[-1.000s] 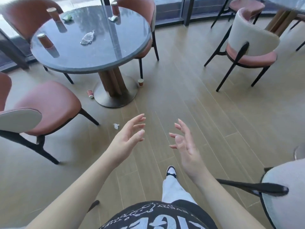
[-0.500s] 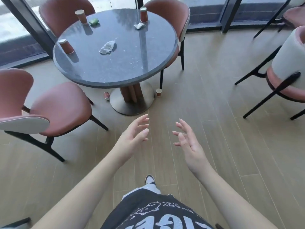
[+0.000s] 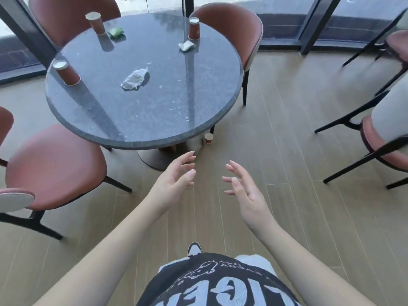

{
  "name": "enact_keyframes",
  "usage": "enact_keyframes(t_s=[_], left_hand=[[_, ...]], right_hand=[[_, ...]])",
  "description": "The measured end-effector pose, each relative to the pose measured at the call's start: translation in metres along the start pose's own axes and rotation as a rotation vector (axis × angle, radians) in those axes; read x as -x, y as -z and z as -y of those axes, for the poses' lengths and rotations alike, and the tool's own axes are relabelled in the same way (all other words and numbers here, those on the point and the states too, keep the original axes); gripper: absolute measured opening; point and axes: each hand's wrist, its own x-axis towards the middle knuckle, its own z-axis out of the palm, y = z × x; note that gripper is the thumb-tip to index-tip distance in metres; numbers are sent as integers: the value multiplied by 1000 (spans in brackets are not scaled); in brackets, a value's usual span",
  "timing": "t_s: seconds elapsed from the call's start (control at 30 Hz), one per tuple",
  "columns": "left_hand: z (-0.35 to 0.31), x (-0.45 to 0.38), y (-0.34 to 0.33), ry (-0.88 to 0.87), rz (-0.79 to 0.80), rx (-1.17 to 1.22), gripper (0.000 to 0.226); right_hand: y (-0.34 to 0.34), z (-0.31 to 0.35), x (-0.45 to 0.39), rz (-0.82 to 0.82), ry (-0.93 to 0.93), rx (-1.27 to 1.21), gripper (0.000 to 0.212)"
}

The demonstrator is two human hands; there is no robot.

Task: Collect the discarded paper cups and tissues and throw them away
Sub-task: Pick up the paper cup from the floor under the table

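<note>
A person's left hand [image 3: 176, 177] and right hand [image 3: 245, 188] hovered empty, fingers loosely spread, near a round table [image 3: 154, 120]. Three upside-down paper cups [image 3: 194, 28] stood on it, far and left, beside crumpled tissues [image 3: 135, 78]. Another cup [image 3: 208, 138] stood on the floor [image 3: 287, 151] by the table's right edge.

Café: round table [image 3: 141, 120], matching chairs [image 3: 55, 164]

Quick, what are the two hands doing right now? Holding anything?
Left hand: open, fingers relaxed, holding nothing.
Right hand: open, fingers spread, holding nothing.
</note>
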Motion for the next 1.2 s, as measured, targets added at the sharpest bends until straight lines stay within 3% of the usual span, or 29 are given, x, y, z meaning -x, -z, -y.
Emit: enact_keyframes(t_s=[0.33,0.73,1.2], left_hand=[[-12,-116,-62,50,132,-61,61],[-71,-288,-192,43,104,-92,67],[-63,-463,-199,120,-1,-75,70]], right_hand=[[96,-14,-95,-12,-32,1,47],[280,-39,-219,-58,-86,-45,55],[316,-49,-404,24,-144,-42,49]])
